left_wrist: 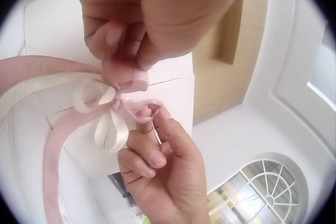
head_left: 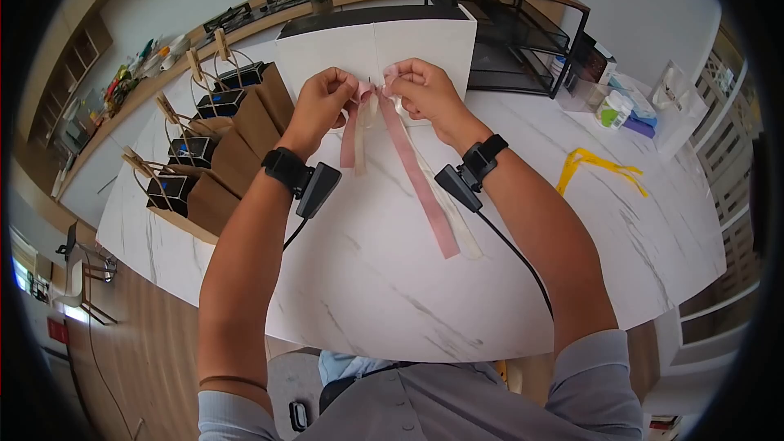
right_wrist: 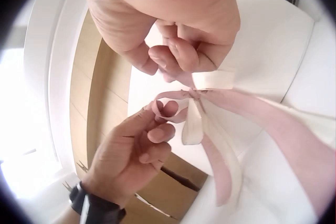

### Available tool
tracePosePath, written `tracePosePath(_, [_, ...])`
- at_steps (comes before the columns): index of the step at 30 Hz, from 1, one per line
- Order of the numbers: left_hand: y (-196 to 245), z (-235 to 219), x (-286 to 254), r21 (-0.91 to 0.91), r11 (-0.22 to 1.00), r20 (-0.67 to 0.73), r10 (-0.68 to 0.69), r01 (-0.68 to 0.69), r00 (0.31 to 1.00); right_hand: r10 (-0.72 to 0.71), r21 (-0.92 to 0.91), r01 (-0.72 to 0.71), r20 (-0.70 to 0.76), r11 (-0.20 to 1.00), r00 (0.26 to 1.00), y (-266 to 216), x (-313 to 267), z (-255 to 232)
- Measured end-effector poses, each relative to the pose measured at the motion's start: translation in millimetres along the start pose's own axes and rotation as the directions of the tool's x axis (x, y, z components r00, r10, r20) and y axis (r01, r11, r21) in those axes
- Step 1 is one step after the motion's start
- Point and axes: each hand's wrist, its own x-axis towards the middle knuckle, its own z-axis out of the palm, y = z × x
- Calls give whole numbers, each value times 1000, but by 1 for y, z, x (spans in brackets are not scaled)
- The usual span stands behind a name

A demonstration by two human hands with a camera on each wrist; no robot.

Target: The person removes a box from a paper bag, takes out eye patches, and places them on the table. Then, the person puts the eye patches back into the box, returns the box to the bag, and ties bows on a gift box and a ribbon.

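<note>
A bow of pink ribbon [head_left: 418,175] and cream ribbon [left_wrist: 113,130] sits at the front of a white box [head_left: 441,45]. My left hand [head_left: 321,104] pinches the pink loop on the bow's left side, with a fingertip inside the loop in the right wrist view. On the other side my right hand [head_left: 433,98] pinches the opposite pink loop [left_wrist: 149,104] between thumb and fingers. Cream loops [right_wrist: 193,124] hang between the two hands at the knot. Long pink and cream tails trail down onto the marbled table [head_left: 359,294], the longer pair toward the right.
Brown paper bags [head_left: 261,118] with wooden clothespins on their handles line the left side, black boxes in them. A black mesh rack [head_left: 523,49] stands behind on the right. Yellow ribbon [head_left: 600,162], a white-capped bottle [head_left: 612,110] and packets lie on the right.
</note>
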Motion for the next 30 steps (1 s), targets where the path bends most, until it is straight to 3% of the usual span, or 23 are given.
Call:
tracePosePath(2, [2, 0, 2, -133, 991, 42, -22, 27, 999, -46, -252, 59, 57, 966, 997, -3, 3, 0])
tracePosePath(3, [2, 1, 2, -135, 990, 40, -23, 28, 999, -44, -253, 57, 58, 966, 997, -4, 5, -1])
tracePosePath(5, [4, 3, 2, -318, 948, 4, 14, -12, 1000, 1, -252, 16, 67, 968, 998, -6, 7, -5])
tracePosePath(9, [-2, -1, 7, -325, 946, 104, 27, 9, 994, 55, -156, -34, 129, 987, 990, -12, 8, -10])
tracePosePath(12, [1, 3, 3, -342, 940, 85, 31, 0, 996, 74, -259, -31, 157, 965, 985, -16, 14, -12])
tracePosePath(15, [3, 3, 2, -236, 972, 54, 31, -17, 998, 64, -329, -2, 176, 944, 982, -18, 18, -12])
tracePosePath(18, [-4, 1, 6, -151, 985, 38, 90, -83, 995, 0, -387, 30, 76, 922, 997, -12, 23, -13])
tracePosePath(20, [-3, 5, 5, -98, 987, -43, 123, -127, 991, -171, -511, 196, 95, 837, 981, -7, 25, -14])
tracePosePath(24, [-2, 13, 8, -20, 985, -150, 167, -172, 974, -247, -584, 241, 72, 775, 966, -6, 25, -12])
tracePosePath(26, [-4, 15, 9, 104, 972, -220, 229, -211, 948, -514, -711, 457, 155, 534, 843, 3, 28, -12])
tracePosePath(30, [-3, 24, 6, 260, 923, -246, 346, -283, 905, -542, -722, 460, 140, 517, 829, 4, 28, -12])
